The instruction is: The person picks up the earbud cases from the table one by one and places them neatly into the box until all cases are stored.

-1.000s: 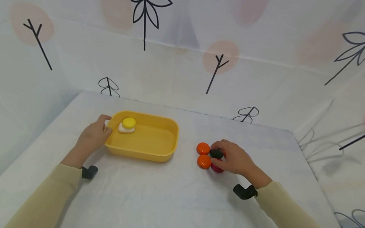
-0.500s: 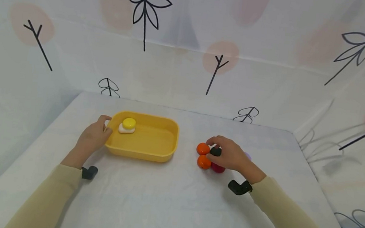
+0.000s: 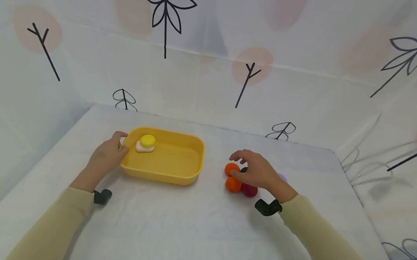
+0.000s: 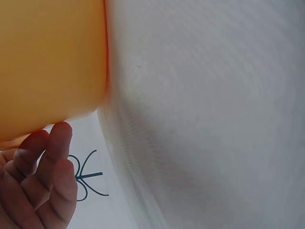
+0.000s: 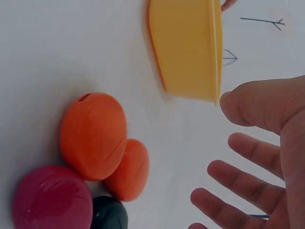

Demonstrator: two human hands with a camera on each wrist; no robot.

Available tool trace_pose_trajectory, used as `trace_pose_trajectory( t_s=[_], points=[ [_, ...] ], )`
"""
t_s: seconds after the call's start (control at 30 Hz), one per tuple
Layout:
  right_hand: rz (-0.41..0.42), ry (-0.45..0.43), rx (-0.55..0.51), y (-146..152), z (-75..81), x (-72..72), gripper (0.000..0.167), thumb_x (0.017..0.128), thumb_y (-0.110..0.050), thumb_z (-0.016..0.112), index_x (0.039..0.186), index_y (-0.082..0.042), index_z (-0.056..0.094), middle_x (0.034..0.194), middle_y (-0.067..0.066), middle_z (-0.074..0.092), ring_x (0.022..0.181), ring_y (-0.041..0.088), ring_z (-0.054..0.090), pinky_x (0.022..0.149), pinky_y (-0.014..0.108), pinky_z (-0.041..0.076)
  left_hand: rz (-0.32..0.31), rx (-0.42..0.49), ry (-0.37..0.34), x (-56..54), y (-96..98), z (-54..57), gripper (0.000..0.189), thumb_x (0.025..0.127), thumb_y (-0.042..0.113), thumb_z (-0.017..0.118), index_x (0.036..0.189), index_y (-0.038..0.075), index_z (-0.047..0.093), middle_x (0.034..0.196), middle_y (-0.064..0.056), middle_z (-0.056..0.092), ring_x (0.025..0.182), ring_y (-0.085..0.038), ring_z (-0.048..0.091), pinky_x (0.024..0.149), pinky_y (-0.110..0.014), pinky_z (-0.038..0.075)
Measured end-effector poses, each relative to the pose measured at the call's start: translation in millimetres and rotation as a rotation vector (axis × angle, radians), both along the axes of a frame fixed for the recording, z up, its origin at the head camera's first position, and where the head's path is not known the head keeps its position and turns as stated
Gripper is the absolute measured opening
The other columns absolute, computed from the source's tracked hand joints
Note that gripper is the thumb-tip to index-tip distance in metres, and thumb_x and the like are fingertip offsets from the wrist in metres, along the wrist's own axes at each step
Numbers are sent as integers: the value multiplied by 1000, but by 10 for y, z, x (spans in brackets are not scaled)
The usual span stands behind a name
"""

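Left hand [image 3: 108, 154] pinches near end of tray [image 3: 172, 156] | right hand [image 3: 255, 168] spread wide | orange balls [image 3: 233, 185], dark-red ball [image 3: 249, 191] just below

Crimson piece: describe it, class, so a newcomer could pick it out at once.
On the white table, look right of the yellow tray, near the right hand. The crimson piece sits in the near row, right of the closer orange piece. Unlike that orange piece and the dark piece behind, it is deep red.
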State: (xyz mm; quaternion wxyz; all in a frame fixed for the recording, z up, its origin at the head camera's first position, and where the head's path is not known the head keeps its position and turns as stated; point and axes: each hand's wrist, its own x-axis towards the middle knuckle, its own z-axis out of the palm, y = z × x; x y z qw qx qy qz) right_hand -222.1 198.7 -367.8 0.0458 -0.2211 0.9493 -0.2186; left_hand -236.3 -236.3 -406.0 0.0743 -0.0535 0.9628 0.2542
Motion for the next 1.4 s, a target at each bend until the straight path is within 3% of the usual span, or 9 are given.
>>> trace_pose_trajectory(
  t_s=[0.3, 0.67, 1.0, 1.4],
  points=[
    [30, 37, -41, -86, 19, -108, 33, 83, -27, 66, 115, -19, 62, 113, -3, 63, 107, 28, 59, 84, 39, 52, 2, 2, -7, 6, 4, 7, 60, 94, 26, 36, 149, 9, 21, 101, -16, 51, 71, -23, 50, 58, -28, 42],
    [64, 69, -83, -236, 41, -185, 33, 84, -25, 70, 114, -15, 63, 112, 1, 65, 105, 29, 61, 89, 43, 51, -4, 3, -2, 4, -4, 10, 59, 94, 26, 36, 149, 9, 21, 99, -15, 51, 70, -22, 50, 58, -29, 42],
    [37, 40, -72, -386, 71, -263, 34, 84, -28, 70, 115, -18, 62, 114, -1, 64, 106, 24, 59, 87, 39, 52, -1, 0, 4, 11, 6, 13, 59, 94, 26, 36, 149, 8, 22, 100, -15, 51, 72, -23, 50, 59, -29, 42],
    [89, 30, -131, -635, 135, -368, 34, 85, -27, 69, 116, -15, 62, 116, 1, 64, 106, 27, 61, 89, 41, 53, -8, -6, 2, 0, -8, -9, 59, 95, 27, 37, 149, 8, 22, 102, -16, 51, 73, -23, 50, 59, -29, 42]
  ],
)
